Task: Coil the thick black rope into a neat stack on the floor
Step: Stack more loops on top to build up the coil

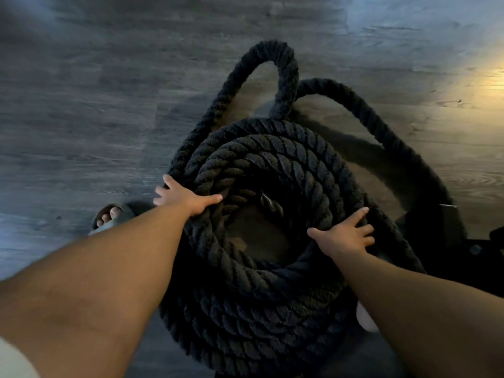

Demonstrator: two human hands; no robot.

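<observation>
Left grip and right grip rest spread-fingered on the coiled rope.

One black rope, one left hand, one right hand, one foot.

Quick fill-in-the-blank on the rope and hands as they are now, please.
1. The rope is ____ in colour.
2. Its loose loops lie on the coil's ____ side from the person.
3. The left hand and the sandalled foot are on the coil's ____ side.
4. The right hand rests on the coil's ____ side.
Missing words: black; far; left; right.
</observation>
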